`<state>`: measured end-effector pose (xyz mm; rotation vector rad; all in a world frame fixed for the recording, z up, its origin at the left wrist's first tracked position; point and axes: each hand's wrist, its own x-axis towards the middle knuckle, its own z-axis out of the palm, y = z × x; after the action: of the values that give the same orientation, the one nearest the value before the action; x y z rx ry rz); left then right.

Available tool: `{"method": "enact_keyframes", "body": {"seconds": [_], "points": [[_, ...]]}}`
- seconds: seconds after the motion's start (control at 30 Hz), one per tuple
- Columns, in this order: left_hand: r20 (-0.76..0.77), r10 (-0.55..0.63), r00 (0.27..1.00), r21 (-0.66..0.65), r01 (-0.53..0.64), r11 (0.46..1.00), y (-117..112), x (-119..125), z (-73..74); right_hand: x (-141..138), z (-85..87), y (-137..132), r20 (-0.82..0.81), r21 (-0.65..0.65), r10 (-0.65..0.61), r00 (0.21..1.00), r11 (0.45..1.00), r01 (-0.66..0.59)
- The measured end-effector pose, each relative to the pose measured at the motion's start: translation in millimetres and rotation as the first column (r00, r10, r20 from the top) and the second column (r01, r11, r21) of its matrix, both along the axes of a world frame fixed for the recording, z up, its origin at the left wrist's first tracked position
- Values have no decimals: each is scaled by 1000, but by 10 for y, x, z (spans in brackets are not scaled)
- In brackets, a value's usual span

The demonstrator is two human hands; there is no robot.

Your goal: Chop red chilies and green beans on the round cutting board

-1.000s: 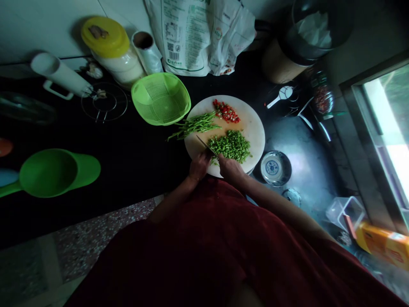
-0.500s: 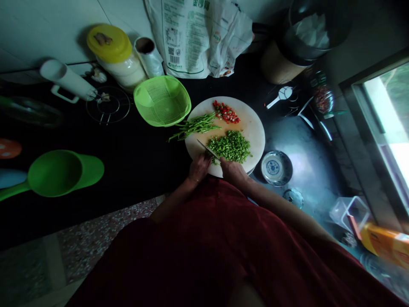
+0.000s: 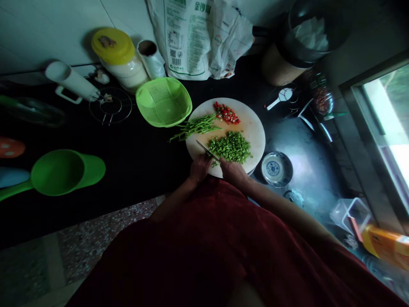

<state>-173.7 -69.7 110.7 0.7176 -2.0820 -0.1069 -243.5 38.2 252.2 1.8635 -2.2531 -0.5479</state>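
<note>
A kitchen knife (image 3: 205,148) lies in the grip of my right hand (image 3: 234,171), its blade pointing up and left over the near part of the round white cutting board (image 3: 257,138). My left hand (image 3: 200,167) is closed beside the blade at the board's near left edge; what its fingers hold is hidden. Touching the blade's far side is a heap of chopped green stems (image 3: 234,147), with a few bits by my fingers. Long uncut green stems (image 3: 200,126) stick out over the board's left edge. Chopped red chilli (image 3: 226,113) sits at its far side.
A light green basket (image 3: 163,102) stands just beyond the board on the left. To the right is a blue-and-white dish (image 3: 276,168). A green scoop (image 3: 60,172) lies far left. Behind stand a yellow-lidded jar (image 3: 119,59) and white printed bags (image 3: 188,42).
The view has shifted slightly. Both hands and the knife stay in nearly the same place on the board, and the heaps look the same.
</note>
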Motion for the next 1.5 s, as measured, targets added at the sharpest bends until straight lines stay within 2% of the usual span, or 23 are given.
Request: {"method": "enact_keyframes", "body": {"seconds": [0.1, 0.27, 0.43, 0.57, 0.73, 0.93, 1.17, 1.33, 1.5], "points": [[-15, -19, 1000, 9, 19, 1000, -23, -22, -41, 43, -69, -22, 0, 27, -28, 1000, 999, 28], [-19, -26, 999, 2, 26, 1000, -46, -40, -62, -60, -238, -186, 27, -35, -40, 999, 999, 40], [12, 4, 1000, 25, -4, 1000, 23, -11, 40, -220, -109, -143, 137, -156, -96, 986, 981, 117], [31, 10, 999, 19, -11, 1000, 94, -13, 92, -226, -11, -8, 140, -211, -68, 988, 973, 97], [0, -11, 1000, 52, 11, 999, 72, -13, 61, -141, -8, 62, 85, -168, -64, 994, 983, 78], [-75, -22, 997, -20, 20, 1000, 8, 28, -51, -45, -37, 93, 66, -69, -33, 997, 997, 37], [-48, 2, 999, -25, -3, 1000, -10, -35, -121, 13, -62, -59, 33, 21, -65, 997, 998, 64], [-30, -26, 999, 7, 26, 1000, -20, -27, -102, -33, -168, -178, 2, 2, -47, 999, 999, 47], [-35, -29, 999, 43, 30, 999, -13, -13, -25, -53, -89, -31, 6, -37, -22, 1000, 999, 22]]}}
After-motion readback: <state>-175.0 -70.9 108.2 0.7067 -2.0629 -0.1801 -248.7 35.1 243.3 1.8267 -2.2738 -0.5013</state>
